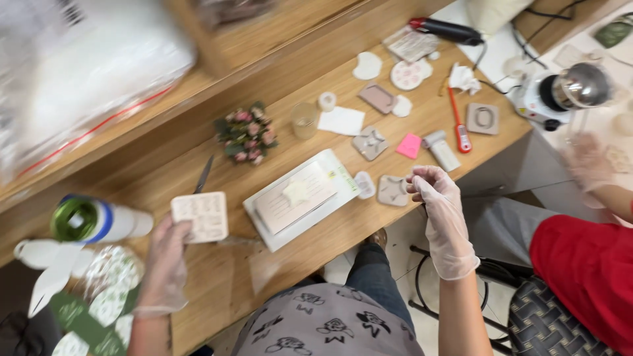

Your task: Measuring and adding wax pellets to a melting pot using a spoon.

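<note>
The gloved left hand [165, 264] pinches the near edge of a pale square mold [200, 216], held just above the wooden surface [231, 283]. The gloved right hand [440, 209] hangs with fingers loosely curled, holding nothing (thumb near the fingertips). Just left of it lies a small grey mold [393, 190]; beyond that sits a white scale [300, 196] bearing a pale star shape [296, 192].
</note>
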